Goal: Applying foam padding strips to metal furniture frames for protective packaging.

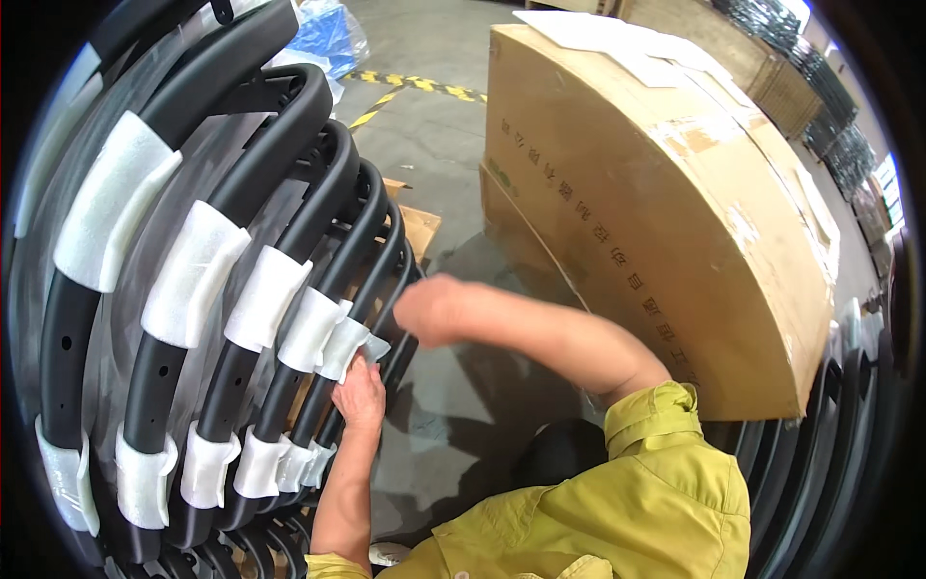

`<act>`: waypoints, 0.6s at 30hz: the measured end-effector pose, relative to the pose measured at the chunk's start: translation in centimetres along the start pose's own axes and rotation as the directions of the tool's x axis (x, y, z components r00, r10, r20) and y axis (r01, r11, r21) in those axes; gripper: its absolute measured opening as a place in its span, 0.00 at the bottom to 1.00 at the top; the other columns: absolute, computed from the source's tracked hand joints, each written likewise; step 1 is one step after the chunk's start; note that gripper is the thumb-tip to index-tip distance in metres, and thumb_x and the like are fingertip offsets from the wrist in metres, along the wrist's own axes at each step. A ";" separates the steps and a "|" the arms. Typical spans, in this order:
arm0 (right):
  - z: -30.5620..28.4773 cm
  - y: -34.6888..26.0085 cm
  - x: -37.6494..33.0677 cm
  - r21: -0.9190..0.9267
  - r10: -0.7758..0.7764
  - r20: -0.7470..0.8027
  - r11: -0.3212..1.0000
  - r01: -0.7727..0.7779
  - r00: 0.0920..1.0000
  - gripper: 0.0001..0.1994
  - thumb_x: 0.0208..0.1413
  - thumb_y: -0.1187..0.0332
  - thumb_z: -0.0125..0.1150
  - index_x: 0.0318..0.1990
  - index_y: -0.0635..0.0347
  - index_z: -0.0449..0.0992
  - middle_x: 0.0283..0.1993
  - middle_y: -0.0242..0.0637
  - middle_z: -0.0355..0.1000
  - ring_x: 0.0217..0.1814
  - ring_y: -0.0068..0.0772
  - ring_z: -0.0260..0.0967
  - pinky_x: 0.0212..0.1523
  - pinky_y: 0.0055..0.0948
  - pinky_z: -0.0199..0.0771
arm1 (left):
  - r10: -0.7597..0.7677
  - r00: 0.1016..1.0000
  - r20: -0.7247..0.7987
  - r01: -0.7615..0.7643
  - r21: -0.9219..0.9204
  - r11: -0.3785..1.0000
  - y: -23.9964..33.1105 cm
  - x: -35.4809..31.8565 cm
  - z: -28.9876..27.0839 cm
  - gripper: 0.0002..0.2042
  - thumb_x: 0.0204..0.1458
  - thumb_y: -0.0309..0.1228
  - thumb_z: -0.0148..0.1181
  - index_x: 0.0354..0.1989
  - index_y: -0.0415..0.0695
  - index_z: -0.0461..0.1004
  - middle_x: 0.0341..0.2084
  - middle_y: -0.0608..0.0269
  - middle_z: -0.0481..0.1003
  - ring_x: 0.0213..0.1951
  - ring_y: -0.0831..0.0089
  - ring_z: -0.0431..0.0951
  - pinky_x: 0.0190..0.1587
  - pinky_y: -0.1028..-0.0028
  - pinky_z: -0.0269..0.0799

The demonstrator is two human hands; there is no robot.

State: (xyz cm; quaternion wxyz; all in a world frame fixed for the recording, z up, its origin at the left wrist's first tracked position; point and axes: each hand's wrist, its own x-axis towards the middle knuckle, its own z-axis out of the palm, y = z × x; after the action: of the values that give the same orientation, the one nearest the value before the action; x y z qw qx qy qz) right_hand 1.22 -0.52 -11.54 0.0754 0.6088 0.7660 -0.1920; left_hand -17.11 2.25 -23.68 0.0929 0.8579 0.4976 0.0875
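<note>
A row of curved black metal tubes (227,386) stands along my left side, each tube bent over at its top. White foam wraps (185,275) sit around the tubes in an upper and a lower band. My left hand (362,394) grips the lower edge of a foam wrap (342,349) on one of the nearer, smaller tubes toward the right end of the row. Beside the rightmost tube, a little higher, is my right hand (429,310). It is blurred, its fingers are curled out of sight, and whether it holds anything cannot be seen.
A large cardboard box (617,222) with a curved top stands to the right, white sheets (603,43) lying on it. More black tubes (805,482) are at the lower right. Yellow-black tape (415,85) marks the floor beyond, near blue plastic wrapping (323,39).
</note>
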 end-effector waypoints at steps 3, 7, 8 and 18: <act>-8.9 -1.3 -3.6 0.073 -0.059 -0.118 0.995 0.068 0.991 0.08 0.36 0.68 0.58 0.22 0.64 0.75 0.24 0.46 0.70 0.27 0.42 0.68 0.28 0.34 0.68 | -0.005 0.995 -0.097 -0.004 -0.087 0.996 -0.7 -0.1 0.4 0.20 0.42 0.33 0.56 0.46 0.42 0.63 0.40 0.48 0.68 0.39 0.51 0.69 0.40 0.60 0.65; -18.2 0.4 -8.3 0.617 0.161 -0.267 0.786 0.040 0.950 0.12 0.44 0.61 0.59 0.30 0.62 0.75 0.23 0.34 0.71 0.24 0.22 0.68 0.27 0.20 0.69 | 0.008 0.995 -0.104 -0.024 -0.157 0.987 -1.1 0.2 0.9 0.16 0.44 0.36 0.54 0.41 0.42 0.67 0.34 0.46 0.70 0.34 0.49 0.70 0.37 0.57 0.65; -19.7 2.4 -8.7 0.656 0.299 -0.383 0.754 0.029 0.874 0.13 0.44 0.62 0.59 0.31 0.63 0.74 0.24 0.36 0.71 0.24 0.21 0.68 0.26 0.19 0.69 | 0.026 0.994 -0.107 -0.043 -0.166 0.985 -1.0 0.2 0.6 0.16 0.44 0.36 0.54 0.41 0.42 0.67 0.34 0.46 0.70 0.34 0.49 0.70 0.37 0.57 0.65; -15.9 26.0 -19.0 0.320 0.755 -0.640 0.430 -0.844 0.142 0.26 0.42 0.49 0.56 0.30 0.70 0.73 0.32 0.51 0.70 0.36 0.42 0.69 0.37 0.35 0.66 | -0.149 0.986 0.075 0.152 -0.042 0.987 -1.1 0.2 -0.4 0.21 0.47 0.46 0.49 0.37 0.38 0.67 0.28 0.43 0.71 0.33 0.49 0.72 0.35 0.59 0.66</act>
State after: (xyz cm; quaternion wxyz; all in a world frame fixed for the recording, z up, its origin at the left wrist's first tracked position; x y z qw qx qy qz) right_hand 32.78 -6.78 4.34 -0.1001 0.9346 0.2941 0.1732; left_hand -18.07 2.96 -23.61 0.1374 0.8181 0.5551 0.0610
